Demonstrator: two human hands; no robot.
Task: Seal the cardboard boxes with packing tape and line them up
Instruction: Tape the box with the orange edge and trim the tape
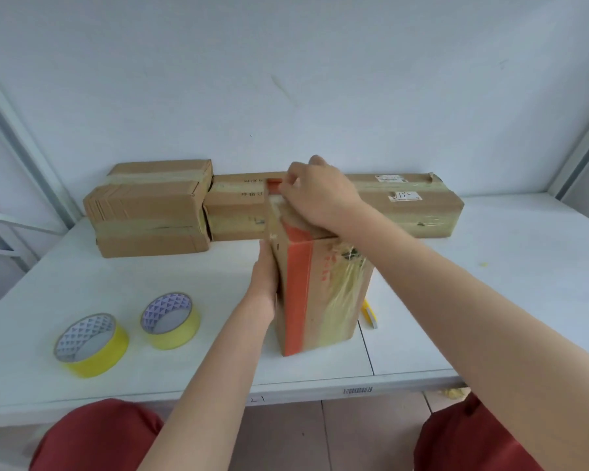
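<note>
The cardboard box (pixel 320 294) stands on end on the worktop (pixel 490 300) between the hands, long axis upright, its taped top under the right hand (pixel 317 195), whose fingers curl at the far edge, pinching or merely pressing I cannot tell, while the left hand (pixel 266 270) lies flat, fingers straight, against its left side.

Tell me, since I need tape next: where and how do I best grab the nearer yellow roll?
From above: the roll lies flat, hole upward, clear of the other roll. Put a thumb in the core, fingers on the yellow outer wall.
</note>
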